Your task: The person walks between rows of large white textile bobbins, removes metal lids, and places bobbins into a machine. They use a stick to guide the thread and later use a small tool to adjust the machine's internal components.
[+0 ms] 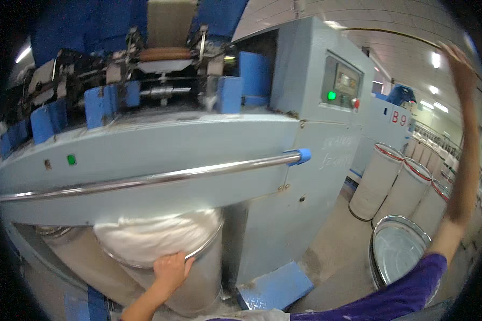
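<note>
My left hand [170,272] is closed over the near rim of a tall, pale can [201,278] under the front of a grey machine [160,144]. Soft white fibre [155,235] fills this can up to its metal rim. High at the far right, my right arm stretches upward. My right hand [459,63] appears closed on a long, thin brownish rod [393,33], which reaches left toward the machine's top; the finger details are small and blurred there.
A steel rail [171,179] crosses the machine's front. A blue step [276,286] lies on the floor beside the machine. An open can [399,249] stands near my right arm, with several pale cans [377,182] behind it. The control panel [344,83] shows a green light.
</note>
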A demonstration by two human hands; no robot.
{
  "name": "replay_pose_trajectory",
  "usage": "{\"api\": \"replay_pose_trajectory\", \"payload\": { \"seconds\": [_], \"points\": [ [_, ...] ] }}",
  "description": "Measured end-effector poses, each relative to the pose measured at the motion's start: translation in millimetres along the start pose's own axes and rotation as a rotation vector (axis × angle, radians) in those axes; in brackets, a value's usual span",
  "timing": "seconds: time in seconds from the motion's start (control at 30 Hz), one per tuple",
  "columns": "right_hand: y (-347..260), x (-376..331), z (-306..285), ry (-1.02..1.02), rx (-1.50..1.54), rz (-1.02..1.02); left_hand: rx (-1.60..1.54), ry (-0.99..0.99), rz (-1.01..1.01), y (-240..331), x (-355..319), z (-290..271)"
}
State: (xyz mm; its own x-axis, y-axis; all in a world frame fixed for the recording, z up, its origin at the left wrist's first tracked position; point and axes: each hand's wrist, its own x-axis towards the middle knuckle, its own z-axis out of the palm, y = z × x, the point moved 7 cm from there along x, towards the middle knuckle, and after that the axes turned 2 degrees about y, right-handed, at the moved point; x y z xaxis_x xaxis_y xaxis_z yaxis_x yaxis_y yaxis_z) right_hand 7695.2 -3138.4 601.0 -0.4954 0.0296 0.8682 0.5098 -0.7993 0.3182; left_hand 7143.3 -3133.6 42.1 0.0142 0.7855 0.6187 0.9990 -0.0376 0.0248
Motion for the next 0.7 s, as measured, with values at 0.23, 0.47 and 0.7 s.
{"api": "replay_pose_trajectory", "payload": {
  "seconds": [0.23,0.47,0.7],
  "points": [
    [-247,93,18,0.152,0.527,-0.078,0.064,0.032,0.052,4,-2,-6],
    [-339,-150,-281,0.931,1.598,-0.300,0.079,0.082,0.063,14,3,-7],
    [-488,-283,-430,0.006,2.410,-0.183,0.075,0.147,0.109,26,2,7]
  ]
}}
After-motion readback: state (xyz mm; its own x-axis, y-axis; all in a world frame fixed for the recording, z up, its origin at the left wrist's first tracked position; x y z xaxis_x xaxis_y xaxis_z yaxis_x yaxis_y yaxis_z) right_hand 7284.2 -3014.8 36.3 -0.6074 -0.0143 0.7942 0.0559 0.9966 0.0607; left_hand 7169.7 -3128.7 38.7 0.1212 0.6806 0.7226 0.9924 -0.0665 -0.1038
